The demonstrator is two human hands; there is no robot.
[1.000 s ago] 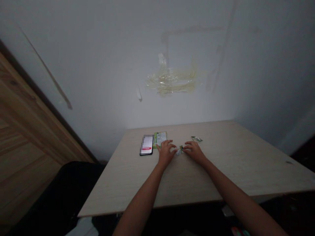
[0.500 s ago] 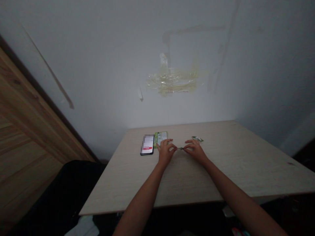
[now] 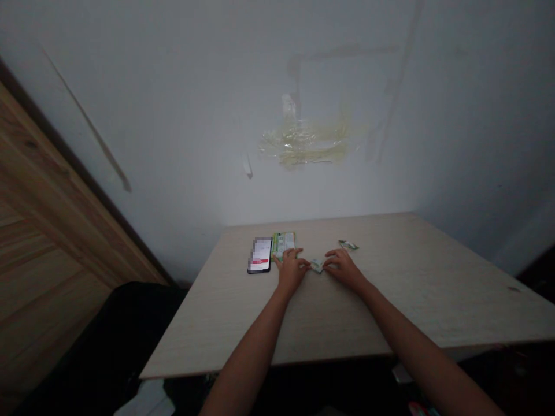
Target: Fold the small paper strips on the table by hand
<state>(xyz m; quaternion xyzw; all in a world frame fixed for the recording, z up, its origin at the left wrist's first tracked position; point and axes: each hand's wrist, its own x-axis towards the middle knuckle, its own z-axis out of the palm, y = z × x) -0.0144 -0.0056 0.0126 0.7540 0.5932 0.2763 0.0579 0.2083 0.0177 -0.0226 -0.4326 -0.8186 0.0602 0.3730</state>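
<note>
One broad, pale-grey painted wall (image 3: 173,104) backs your station. Against it, a pale wood-grain tabletop (image 3: 225,323). Your left hand (image 3: 289,273) and right hand (image 3: 344,269) lie over its far half, facing each other.

Left of the left hand: a black-edged smartphone (image 3: 261,257), screen lit; just beside it, a flat green-and-white printed card (image 3: 284,241), partly covered by your left fingers. Beyond the right fingers: a small, creased-looking green-and-white scrap (image 3: 348,245).

Smallest: a thin, whitish-green four-sided piece (image 3: 317,266), material unclear, between your hands; cannot tell whether it touches the tabletop. Left grip: thumb and forefinger pinching its left corner. Right grip: fingertips gathered at its right edge; cannot tell whether they close on it.

Change noted: half a second ago the piece showed edge-on, a thin line; now a broad face shows. Judgement: you are turning it in your fingers, its orientation unsettled. Smartphone, card, scrap: unmoved.
</note>
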